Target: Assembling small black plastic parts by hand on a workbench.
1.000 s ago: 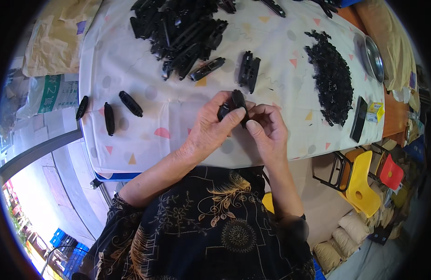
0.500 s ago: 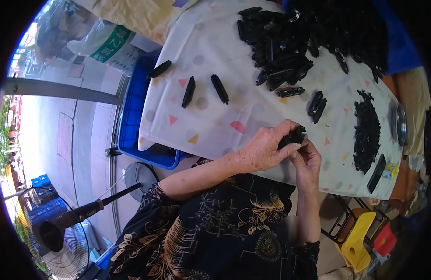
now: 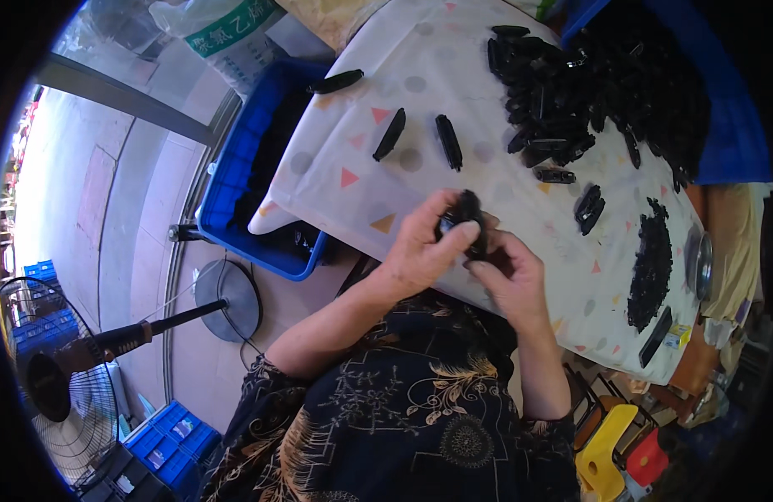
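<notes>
Over the near edge of the table, my left hand (image 3: 428,247) is closed round a dark, elongated black plastic part (image 3: 467,206), its thumb pressed along the side. My right hand (image 3: 517,283) has its thumb and curled fingers at the part's lower end. Fingers cover much of the part, and its details are too dark to make out. Beyond my hands, a loose black part (image 3: 390,135) and a second slim part (image 3: 449,142) lie on the patterned tablecloth (image 3: 319,197). To the right rest a short black piece (image 3: 555,176) and a paired black piece (image 3: 589,209).
A large heap of black parts (image 3: 549,100) covers the far right. Small black scraps (image 3: 652,268) lie near a metal dish (image 3: 704,266) and a flat black bar (image 3: 656,338). Left of the table stand a blue crate (image 3: 298,266) and a fan (image 3: 56,385); a yellow stool (image 3: 606,456) is lower right.
The whole view has shifted. Relative to the table, my hands have moved left with the black plastic part, which now shows more of its length and stands more upright in the picture.
</notes>
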Action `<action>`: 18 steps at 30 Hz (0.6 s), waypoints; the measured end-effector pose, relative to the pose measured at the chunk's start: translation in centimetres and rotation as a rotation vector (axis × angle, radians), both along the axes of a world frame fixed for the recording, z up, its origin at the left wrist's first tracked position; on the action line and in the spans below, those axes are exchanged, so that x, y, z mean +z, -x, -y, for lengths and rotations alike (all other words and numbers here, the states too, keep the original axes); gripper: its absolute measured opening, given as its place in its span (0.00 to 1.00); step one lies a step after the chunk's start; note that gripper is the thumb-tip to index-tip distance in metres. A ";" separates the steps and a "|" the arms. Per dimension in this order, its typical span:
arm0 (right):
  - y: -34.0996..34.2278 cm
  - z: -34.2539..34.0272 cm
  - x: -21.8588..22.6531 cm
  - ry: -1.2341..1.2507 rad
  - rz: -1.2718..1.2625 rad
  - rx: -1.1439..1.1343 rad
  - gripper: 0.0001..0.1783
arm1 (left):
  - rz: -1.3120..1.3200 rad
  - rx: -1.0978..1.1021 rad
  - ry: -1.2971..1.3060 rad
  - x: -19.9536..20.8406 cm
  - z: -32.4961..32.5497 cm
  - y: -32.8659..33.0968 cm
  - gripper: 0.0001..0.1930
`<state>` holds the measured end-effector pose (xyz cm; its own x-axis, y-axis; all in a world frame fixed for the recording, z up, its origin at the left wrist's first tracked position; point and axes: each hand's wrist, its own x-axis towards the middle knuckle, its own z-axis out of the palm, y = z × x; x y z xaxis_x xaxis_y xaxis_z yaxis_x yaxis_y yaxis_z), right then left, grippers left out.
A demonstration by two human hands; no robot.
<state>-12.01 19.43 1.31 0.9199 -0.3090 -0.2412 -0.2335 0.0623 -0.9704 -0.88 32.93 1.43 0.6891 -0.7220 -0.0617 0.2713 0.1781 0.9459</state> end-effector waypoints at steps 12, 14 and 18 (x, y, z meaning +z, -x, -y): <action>-2.9 -3.7 0.9 -0.017 -0.019 0.001 0.20 | -0.269 0.008 0.003 -1.1 -3.3 -1.8 0.14; -2.7 -3.3 0.9 -0.034 -0.028 0.015 0.20 | -0.311 -0.011 0.036 -0.5 -3.3 -1.9 0.15; -2.3 -3.1 1.0 -0.060 -0.047 0.018 0.21 | -0.387 -0.057 0.015 -0.3 -3.5 -2.0 0.17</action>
